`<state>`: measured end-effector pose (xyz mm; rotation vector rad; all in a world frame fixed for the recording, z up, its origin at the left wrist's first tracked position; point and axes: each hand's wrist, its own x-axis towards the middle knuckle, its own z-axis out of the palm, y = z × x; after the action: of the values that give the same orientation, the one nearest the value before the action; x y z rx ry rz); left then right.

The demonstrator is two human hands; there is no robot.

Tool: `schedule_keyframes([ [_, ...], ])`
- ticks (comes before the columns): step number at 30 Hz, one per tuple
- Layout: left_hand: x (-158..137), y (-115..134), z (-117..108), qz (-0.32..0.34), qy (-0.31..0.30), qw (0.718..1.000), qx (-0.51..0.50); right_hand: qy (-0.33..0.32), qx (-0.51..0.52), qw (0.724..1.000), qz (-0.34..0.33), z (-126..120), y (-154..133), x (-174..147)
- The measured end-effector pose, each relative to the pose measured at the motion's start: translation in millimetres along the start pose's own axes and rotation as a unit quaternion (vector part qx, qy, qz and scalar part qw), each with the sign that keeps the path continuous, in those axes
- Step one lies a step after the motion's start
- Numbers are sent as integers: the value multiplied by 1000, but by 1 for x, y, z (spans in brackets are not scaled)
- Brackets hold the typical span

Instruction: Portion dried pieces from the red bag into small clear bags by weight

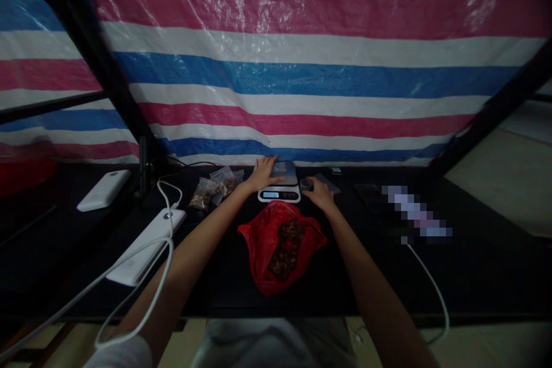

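Observation:
A small digital scale (280, 188) with a lit display stands at the far side of the black table (474, 264). My left hand (264, 172) lies flat with spread fingers on the scale's left edge. My right hand (318, 191) rests just right of the scale, fingers on a clear plastic bag (324, 183); whether it grips the bag I cannot tell. In front of the scale, between my forearms, an open red plastic bag (263, 247) holds brown dried pieces (285, 247). Left of the scale lie filled small clear bags (214, 188) with the same brown contents.
A white power bank (146, 244) with white cables (129, 293) lies at the left, another white device (103, 190) farther left. A blurred item (416, 215) with a white cable lies at the right. A striped tarp (302, 69) hangs behind the table.

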<state>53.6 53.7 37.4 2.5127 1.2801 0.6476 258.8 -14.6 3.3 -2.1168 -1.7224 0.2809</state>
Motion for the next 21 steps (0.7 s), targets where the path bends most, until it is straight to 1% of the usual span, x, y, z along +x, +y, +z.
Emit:
schedule_keyframes([
  [3,-32,11,-14,22,49,996,-65,22,35,999,-7,-1,-3,-3],
  [5,-64,22,-27,23,58,994,-92,39,57,998,-11,-5,-6,-3],
  [7,-102,35,-41,3,70,994,-89,64,97,992,-39,-13,-10,-3],
  [9,-143,46,-53,-56,77,994,-47,96,156,976,-115,-24,-16,-9],
  [10,-162,50,-57,-93,65,993,-14,105,177,965,-165,-31,-18,-15],
  [11,-180,54,-60,-129,41,991,15,104,184,953,-216,-38,-21,-24],
  [13,-209,62,-62,-176,-35,983,42,66,127,945,-295,-52,-26,-49],
  [15,-226,69,-58,-195,-81,976,51,22,42,934,-354,-63,-29,-77],
  [18,-233,83,-43,-204,-98,973,49,-41,-61,903,-423,-70,-31,-113],
  [20,-228,92,-32,-221,-105,968,51,-63,-106,881,-456,-69,-32,-127],
  [21,-224,96,-27,-228,-110,966,54,-64,-122,873,-468,-67,-32,-131],
])
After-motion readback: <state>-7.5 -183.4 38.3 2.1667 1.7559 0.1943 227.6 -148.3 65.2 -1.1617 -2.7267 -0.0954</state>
